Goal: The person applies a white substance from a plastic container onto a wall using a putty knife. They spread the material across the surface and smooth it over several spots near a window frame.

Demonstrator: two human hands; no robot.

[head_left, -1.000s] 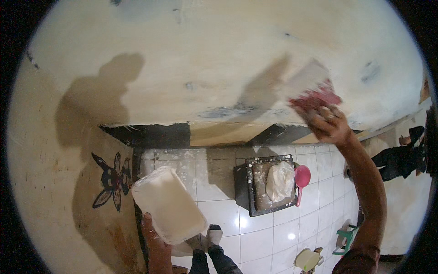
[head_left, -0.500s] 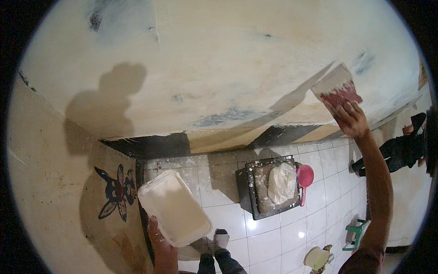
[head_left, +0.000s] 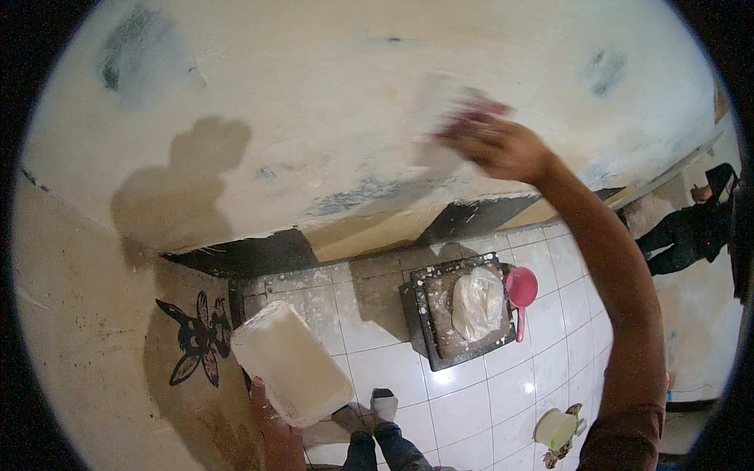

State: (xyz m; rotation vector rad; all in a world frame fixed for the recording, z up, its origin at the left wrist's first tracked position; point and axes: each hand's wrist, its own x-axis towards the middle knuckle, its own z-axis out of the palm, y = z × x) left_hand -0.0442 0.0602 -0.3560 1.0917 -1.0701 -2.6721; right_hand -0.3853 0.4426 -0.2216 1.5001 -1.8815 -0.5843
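My right hand (head_left: 499, 149) is raised against the cream wall, its fingers wrapped round a wide, flat putty scraper (head_left: 476, 112). The scraper is red with a white-smeared blade and is blurred by motion. Down at the lower left, my left hand (head_left: 267, 402) grips the side of a rectangular tub (head_left: 325, 413); its fingers are mostly hidden behind it. A smooth off-white paste fills the tub. Dark patches (head_left: 353, 196) show on the wall (head_left: 330, 102) below and around the scraper.
A black paint-spattered crate (head_left: 420, 314) stands on the white tiled floor (head_left: 463, 400), with a white plastic bag (head_left: 479, 304) on top and a pink dipper (head_left: 521, 289) beside it. A pale green container (head_left: 556, 429) sits lower right. Another person (head_left: 687, 235) is at the far right.
My right hand has swept left across the wall with the scraper, the arm now bent more. The tub in my left hand has barely shifted. The green stool is now hidden behind my right arm.
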